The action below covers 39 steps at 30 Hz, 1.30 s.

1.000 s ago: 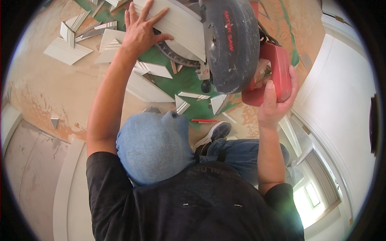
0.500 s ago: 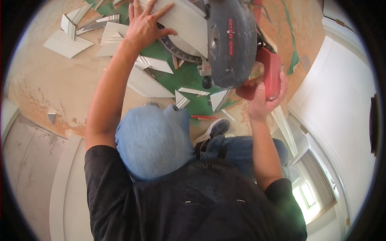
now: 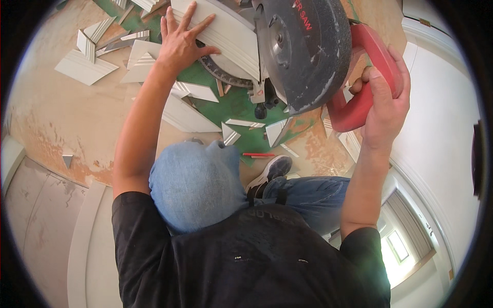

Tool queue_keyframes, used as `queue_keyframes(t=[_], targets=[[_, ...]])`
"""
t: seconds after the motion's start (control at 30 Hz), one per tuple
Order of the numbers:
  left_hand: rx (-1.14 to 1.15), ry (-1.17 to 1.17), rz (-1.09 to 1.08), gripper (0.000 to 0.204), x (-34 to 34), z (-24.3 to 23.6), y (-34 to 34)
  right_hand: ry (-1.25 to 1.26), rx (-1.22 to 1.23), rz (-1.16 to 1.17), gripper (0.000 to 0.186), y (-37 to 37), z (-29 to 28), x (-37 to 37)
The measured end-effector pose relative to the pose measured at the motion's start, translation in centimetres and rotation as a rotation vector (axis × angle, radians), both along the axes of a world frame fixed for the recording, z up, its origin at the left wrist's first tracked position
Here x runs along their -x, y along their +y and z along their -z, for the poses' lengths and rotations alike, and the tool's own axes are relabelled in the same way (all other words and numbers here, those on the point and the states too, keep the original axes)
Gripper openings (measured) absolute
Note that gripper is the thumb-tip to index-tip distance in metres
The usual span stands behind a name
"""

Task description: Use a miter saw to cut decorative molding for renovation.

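Note:
My left hand (image 3: 182, 46) lies with spread fingers on a white grooved trim board (image 3: 233, 38), near the far edge of the view. That board rests on the bed of a miter saw (image 3: 308, 61), above its dark curved scale (image 3: 226, 77). Around the saw's red D-shaped handle (image 3: 349, 119), my right hand (image 3: 385, 105) is closed, with fingertips showing inside the loop. The black blade guard stands raised, to the right of the board. The cutting edge of the blade is hidden from here.
Several white trim offcuts (image 3: 84, 66) lie on the brown floor and green sheet (image 3: 236, 105). A red pencil-like stick (image 3: 258, 154) is near my shoe (image 3: 275, 169). White panels (image 3: 436, 113) stand at the right, beside a bright window (image 3: 398, 246).
My right hand has brought the saw head up and to the right, so it appears larger and farther from the board. My left hand stays almost in place on the board.

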<state>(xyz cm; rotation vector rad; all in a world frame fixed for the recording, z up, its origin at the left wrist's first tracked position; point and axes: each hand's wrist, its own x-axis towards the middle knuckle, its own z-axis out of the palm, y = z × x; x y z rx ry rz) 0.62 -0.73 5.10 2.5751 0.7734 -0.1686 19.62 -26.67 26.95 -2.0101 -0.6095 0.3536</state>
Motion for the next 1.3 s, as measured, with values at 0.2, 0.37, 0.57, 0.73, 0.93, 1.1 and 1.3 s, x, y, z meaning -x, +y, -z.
queue_keyframes(t=[0.2, 0.37, 0.57, 0.73, 0.93, 1.1, 1.3], targets=[[-0.008, 0.009, 0.011, 0.095, 0.0, 0.1, 0.0, 0.090, -0.025, 0.013, 0.057, 0.9, -0.5, 0.8], [-0.016, -0.001, 0.021, 0.096, 0.0, 0.3, 0.1, 0.072, -0.021, 0.058, 0.055, 0.3, 0.0, 1.3], [-0.034, 0.036, 0.033, 0.097, -0.2, 0.3, 0.2, 0.074, -0.042, 0.028, 0.059, -0.3, 0.4, 1.8], [-0.034, 0.040, 0.032, 0.097, -0.2, 0.3, 0.3, -0.014, -0.006, 0.021, 0.059, -1.0, 1.3, 1.6], [-0.030, 0.016, 0.025, 0.097, 0.0, 0.4, 0.1, -0.071, 0.023, -0.003, 0.059, -1.9, 2.0, 1.9], [-0.034, 0.009, 0.028, 0.097, -0.1, 0.4, 0.1, -0.008, -0.042, 0.064, 0.059, -2.6, 2.8, 2.6], [-0.038, 0.022, 0.027, 0.096, -0.2, 0.3, 0.0, -0.074, -0.032, 0.000, 0.059, -3.7, 4.1, 2.8]])
